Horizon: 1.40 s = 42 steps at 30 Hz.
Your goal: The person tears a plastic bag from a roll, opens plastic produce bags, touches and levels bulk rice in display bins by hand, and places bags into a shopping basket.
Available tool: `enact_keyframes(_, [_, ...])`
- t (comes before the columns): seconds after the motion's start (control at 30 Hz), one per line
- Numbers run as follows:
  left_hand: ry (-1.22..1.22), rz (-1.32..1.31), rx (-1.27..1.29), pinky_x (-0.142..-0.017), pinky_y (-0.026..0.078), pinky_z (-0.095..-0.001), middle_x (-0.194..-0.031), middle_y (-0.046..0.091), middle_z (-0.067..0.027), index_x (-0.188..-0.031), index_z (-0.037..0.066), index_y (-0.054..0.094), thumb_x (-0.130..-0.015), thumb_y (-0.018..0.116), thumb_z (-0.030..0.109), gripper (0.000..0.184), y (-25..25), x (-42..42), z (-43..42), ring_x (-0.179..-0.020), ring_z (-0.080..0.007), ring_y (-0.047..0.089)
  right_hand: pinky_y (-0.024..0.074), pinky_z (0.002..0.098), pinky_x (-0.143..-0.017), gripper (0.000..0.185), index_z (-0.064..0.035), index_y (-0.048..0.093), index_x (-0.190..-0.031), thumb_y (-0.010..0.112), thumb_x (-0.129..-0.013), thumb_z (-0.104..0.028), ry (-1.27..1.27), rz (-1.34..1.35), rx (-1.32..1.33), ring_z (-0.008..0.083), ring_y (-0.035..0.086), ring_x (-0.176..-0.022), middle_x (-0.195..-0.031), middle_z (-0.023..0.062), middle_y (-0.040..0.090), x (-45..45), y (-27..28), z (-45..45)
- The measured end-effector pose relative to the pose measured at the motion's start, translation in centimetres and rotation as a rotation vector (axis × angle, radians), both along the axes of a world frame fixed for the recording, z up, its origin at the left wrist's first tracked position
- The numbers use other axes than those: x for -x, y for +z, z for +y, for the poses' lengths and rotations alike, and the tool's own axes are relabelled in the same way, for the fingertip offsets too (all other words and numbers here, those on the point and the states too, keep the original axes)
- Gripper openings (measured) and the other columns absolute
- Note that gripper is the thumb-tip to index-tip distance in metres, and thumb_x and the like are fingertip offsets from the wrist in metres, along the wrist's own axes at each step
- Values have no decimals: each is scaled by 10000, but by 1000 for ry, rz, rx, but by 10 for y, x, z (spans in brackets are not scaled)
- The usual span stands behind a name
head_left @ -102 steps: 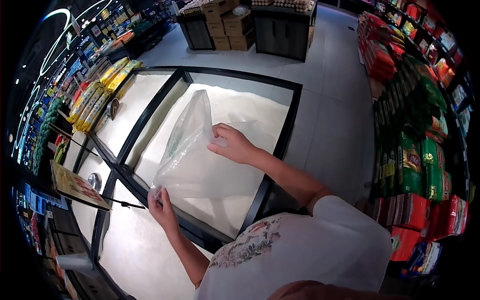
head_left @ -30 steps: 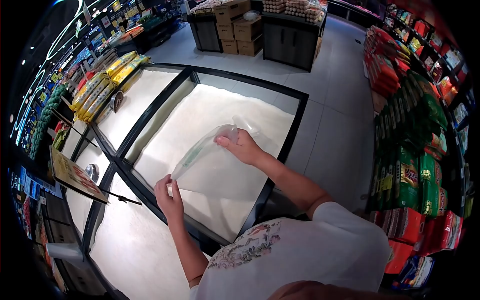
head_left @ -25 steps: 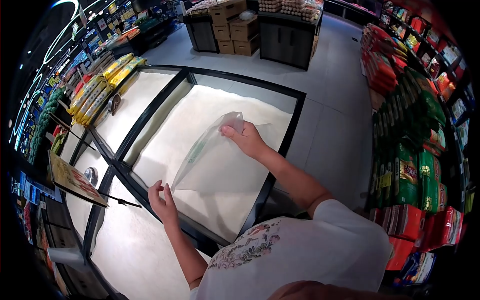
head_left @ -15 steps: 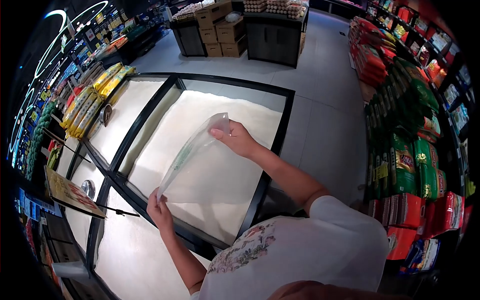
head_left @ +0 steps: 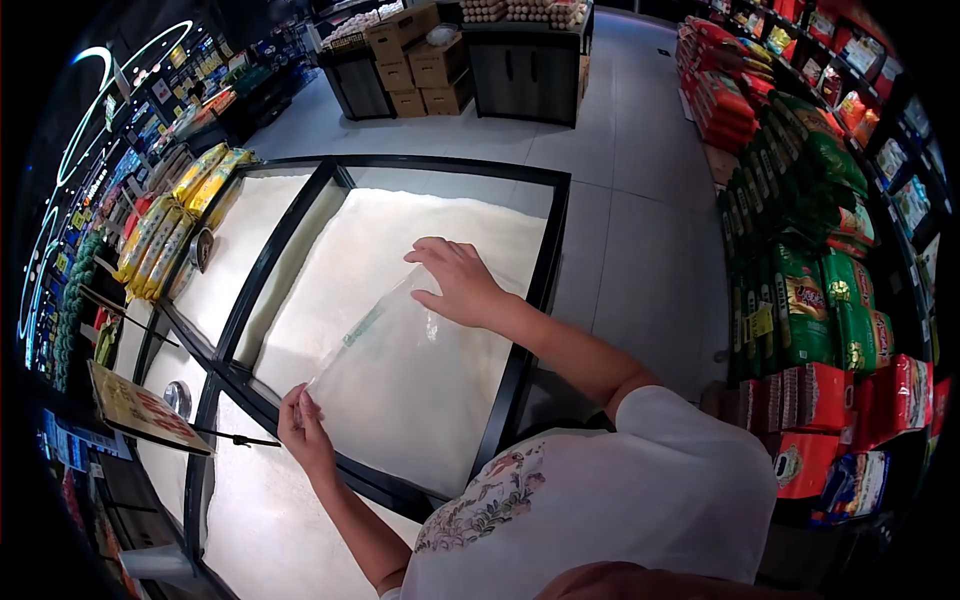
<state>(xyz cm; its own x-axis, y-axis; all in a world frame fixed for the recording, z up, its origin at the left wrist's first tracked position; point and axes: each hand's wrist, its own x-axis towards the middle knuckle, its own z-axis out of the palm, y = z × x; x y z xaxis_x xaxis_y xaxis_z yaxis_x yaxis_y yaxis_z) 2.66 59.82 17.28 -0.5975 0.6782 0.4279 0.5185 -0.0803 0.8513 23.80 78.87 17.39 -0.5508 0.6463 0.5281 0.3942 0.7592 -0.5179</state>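
A clear plastic bag [head_left: 392, 345] with faint green print stretches above a black-framed bin [head_left: 558, 235] of loose white fine goods, too small to tell grain from powder. My left hand [head_left: 306, 428] pinches the bag's lower left corner, over the bin's divider. At the bag's upper end, my right hand [head_left: 458, 282] has its thumb and fingers spread apart. The bag's edge lies between or just beside those fingers; contact there is hard to make out.
Neighbouring bins hold more white goods, with a metal scoop [head_left: 177, 398] in one. A sign [head_left: 150, 408] leans over the left side. Yellow packs [head_left: 155, 245] line the far left. Green bags [head_left: 800, 305] are stacked right. Cardboard boxes [head_left: 435, 65] stand beyond the bins.
My right hand has opened from its pinch on the bag's upper corner, spreading thumb and fingers. The bag's upper end has dropped slightly. My left hand keeps its corner, a little lower.
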Motion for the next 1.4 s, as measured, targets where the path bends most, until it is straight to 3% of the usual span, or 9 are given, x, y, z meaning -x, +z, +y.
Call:
enact_keyframes(0.1, [-96, -72, 57, -516, 338, -170, -690, 504, -4, -859, -11, 569, -842, 520, 138, 158, 10, -15, 3, -581, -51, 422, 271, 366, -927, 466, -107, 446, -1117, 622, -702, -224, 226, 84, -186, 241, 400, -1069, -1161, 78, 417, 10, 19, -22])
enact_keyframes(0.3, [-263, -4, 90, -584, 368, -193, -706, 493, -14, -901, -9, 562, -831, 531, 118, 148, 10, -27, 3, -642, -64, 430, 330, 345, -839, 154, -97, 580, -810, 566, -742, -234, 571, -101, -108, 207, 514, -831, -870, 34, 556, 36, -11, -24])
enact_keyframes(0.57, [-194, -107, -115, -767, 346, -221, -943, 443, -42, -1228, 29, 351, -800, 528, 80, 466, -2, -15, -9, -835, -111, 415, 338, 356, -829, 173, -73, 585, -784, 485, -816, -210, 378, 307, -77, 216, 508, -864, -876, 45, 561, 28, 52, -16])
enact_keyframes(0.7, [-229, -246, -109, -787, 355, -238, -974, 452, -54, -1235, 30, 349, -804, 527, 102, 471, -11, -18, -12, -849, -117, 429, 300, 346, -889, 207, -84, 610, -816, 461, -829, -227, 469, -362, -285, 194, 488, -930, -937, 48, 555, 32, 26, -17])
enact_keyframes(0.83, [-176, -241, -81, -814, 366, -255, -1016, 464, -68, -1225, 21, 361, -835, 504, 154, 436, -21, -13, -20, -881, -126, 448, 299, 369, -893, 156, -84, 614, -834, 497, -806, -184, 258, 233, -166, 204, 481, -944, -977, 42, 550, 25, 64, -5])
enact_keyframes(1.03, [-96, -251, -34, -800, 371, -266, -989, 481, -65, -1186, 6, 405, -874, 442, 211, 375, -25, -14, -23, -857, -123, 460, 289, 374, -912, 178, -83, 607, -836, 475, -825, -201, 369, -393, -209, 198, 478, -965, -986, 40, 554, 27, 39, -9])
enact_keyframes(1.13, [-92, -310, -20, -828, 372, -270, -1014, 480, -76, -1180, 10, 411, -865, 468, 199, 371, -32, -14, -28, -875, -136, 467, 322, 360, -854, 191, -91, 607, -813, 451, -830, -199, 118, 270, -139, 196, 500, -916, -938, 33, 568, 17, 63, 3])
enact_keyframes(1.27, [-96, -335, 6, -828, 374, -271, -1026, 479, -81, -1184, 10, 407, -869, 461, 201, 371, -42, -10, -31, -879, -138, 469, 352, 333, -810, 182, -72, 594, -786, 458, -817, -188, 274, -254, -207, 198, 522, -835, -855, 34, 576, 23, 38, -5])
enact_keyframes(1.4, [-89, -374, 27, -837, 372, -270, -1041, 480, -89, -1188, 5, 400, -871, 459, 207, 380, -62, -16, -28, -910, -143, 468, 432, 336, -660, 179, -42, 585, -773, 468, -806, -173, 82, 185, -156, 247, 543, -728, -800, 70, 581, 13, 54, 4])
